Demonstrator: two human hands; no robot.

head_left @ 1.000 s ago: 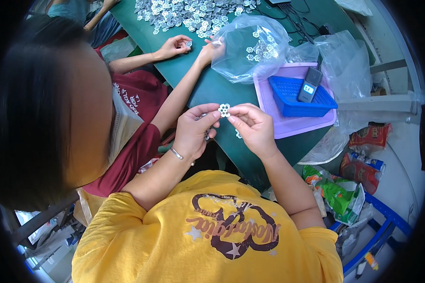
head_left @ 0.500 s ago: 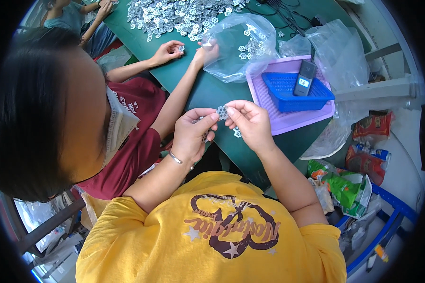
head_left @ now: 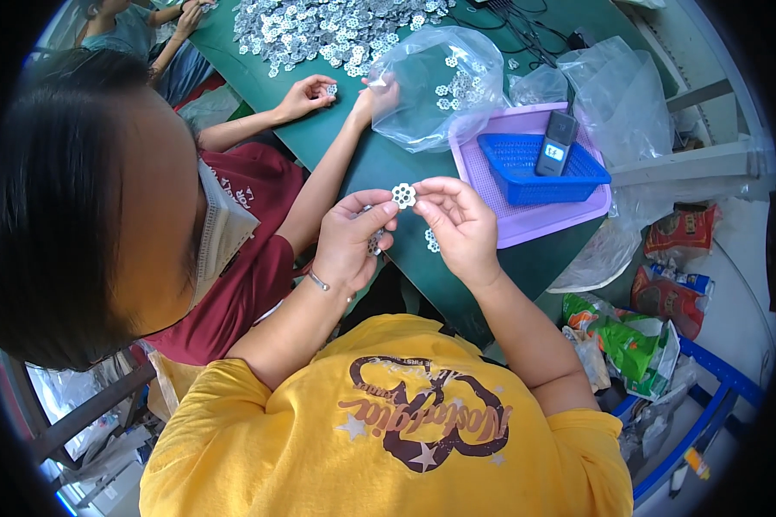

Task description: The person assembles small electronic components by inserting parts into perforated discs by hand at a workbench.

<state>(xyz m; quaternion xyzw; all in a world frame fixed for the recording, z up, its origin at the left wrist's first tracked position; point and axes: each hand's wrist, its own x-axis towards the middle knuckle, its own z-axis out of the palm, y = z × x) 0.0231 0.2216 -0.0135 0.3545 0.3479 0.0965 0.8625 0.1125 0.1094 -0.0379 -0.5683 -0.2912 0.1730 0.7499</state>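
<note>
Over the table's near edge, my left hand and my right hand pinch a small silvery flower-shaped piece with round holes between thumbs and fingers. A few more pieces of the same kind are tucked inside the curled fingers of my left hand. Below my right fingers another holed piece shows, partly covered by the hand. Both hands are closed.
A big heap of such pieces covers the far end of the green table. A co-worker's hand is at a clear plastic bag with pieces inside. To the right, a blue basket with a dark handheld device stands in a purple tray.
The pinched piece has tilted, and its face now looks brighter with darker holes. My hands have shifted only slightly. The co-worker's head has moved a little to the right.
</note>
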